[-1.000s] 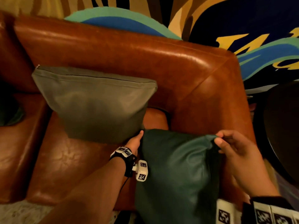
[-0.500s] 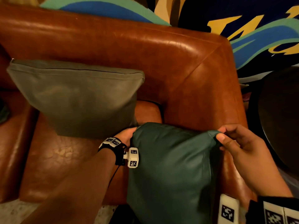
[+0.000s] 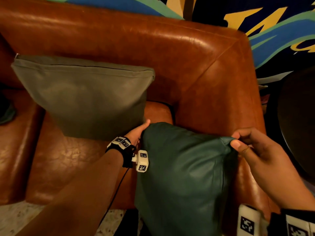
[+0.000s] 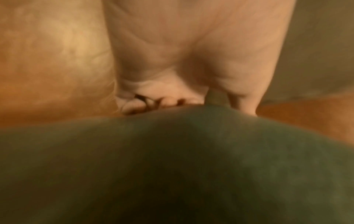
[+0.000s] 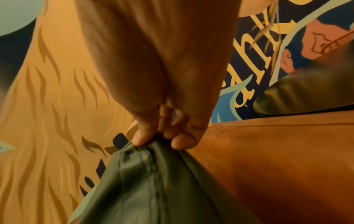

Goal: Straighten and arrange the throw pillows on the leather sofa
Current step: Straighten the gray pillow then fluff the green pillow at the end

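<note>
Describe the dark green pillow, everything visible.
The dark green pillow is plump and smooth with a slight sheen, like leather, with a stitched seam puckering at its corner. It stands upright at the sofa's front edge beside the armrest. The left hand grips its upper left corner, the right hand pinches its upper right corner. Its bottom is out of frame. An olive pillow stands behind it to the left.

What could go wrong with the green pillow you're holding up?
The right hand only pinches a corner of the dark green pillow, so it might slip. Set down carelessly, it could bump the grey-green pillow leaning on the sofa, or slump against the armrest.
</note>
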